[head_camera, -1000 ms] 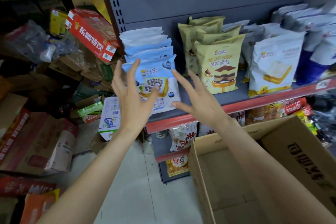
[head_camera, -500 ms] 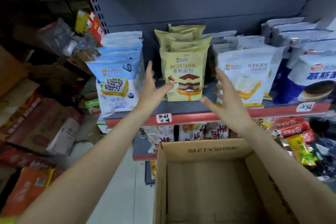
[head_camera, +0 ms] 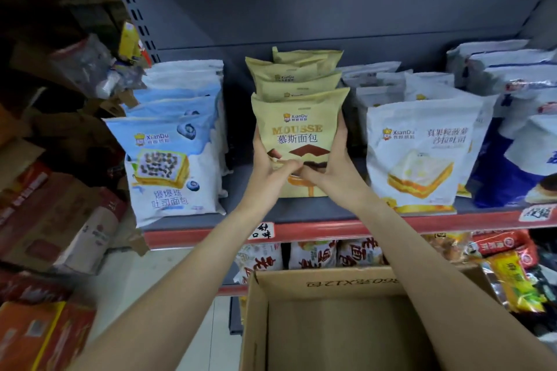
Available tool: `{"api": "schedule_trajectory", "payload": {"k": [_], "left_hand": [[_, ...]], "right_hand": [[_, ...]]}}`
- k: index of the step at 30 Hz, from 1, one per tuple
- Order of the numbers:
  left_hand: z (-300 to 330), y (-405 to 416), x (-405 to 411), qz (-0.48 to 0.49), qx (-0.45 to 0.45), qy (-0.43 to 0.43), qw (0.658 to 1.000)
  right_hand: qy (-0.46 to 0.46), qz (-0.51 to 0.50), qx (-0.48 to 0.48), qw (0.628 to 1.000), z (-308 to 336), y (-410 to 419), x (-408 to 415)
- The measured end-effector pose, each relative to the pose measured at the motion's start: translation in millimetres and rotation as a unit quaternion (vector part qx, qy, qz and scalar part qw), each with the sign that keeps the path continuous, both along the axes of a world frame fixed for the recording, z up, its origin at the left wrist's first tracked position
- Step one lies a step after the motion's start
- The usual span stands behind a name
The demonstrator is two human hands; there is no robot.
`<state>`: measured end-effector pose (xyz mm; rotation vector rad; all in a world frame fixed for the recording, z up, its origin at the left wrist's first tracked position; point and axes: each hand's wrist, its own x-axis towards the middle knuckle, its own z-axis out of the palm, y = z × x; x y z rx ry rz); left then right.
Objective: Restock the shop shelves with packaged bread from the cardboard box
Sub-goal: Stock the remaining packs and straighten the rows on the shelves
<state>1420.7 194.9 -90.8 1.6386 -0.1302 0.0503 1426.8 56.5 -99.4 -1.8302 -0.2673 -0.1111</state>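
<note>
Yellow mousse bread pack (head_camera: pixel 298 135) upright on shelf (head_camera: pixel 331 227) | left hand (head_camera: pixel 266 170), right hand (head_camera: pixel 334 170) grip its sides

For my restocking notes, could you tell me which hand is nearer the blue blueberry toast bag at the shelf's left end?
Left. The left hand grips the yellow mousse bag's left edge, beside the blueberry toast bag; the right hand grips its far edge.
</note>
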Motion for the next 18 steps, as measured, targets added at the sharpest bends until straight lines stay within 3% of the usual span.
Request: {"api": "schedule_trajectory", "payload": {"k": [13, 16, 18], "left_hand": [[1.1, 2.3, 33.2, 0.028, 0.080, -0.004, 0.996], [1.8, 3.2, 24.7, 0.057, 0.107, 0.010, 0.993], [2.6, 5.6, 13.8, 0.076, 0.141, -0.024, 0.987]], "right_hand": [[-0.031, -0.023, -0.053, 0.998, 2.4, 7.5, 29.8], [-0.035, -0.055, -0.095, 0.993, 12.8, 5.9, 14.8], [-0.075, -0.077, -0.129, 0.986, 27.5, 0.3, -4.5]]}}
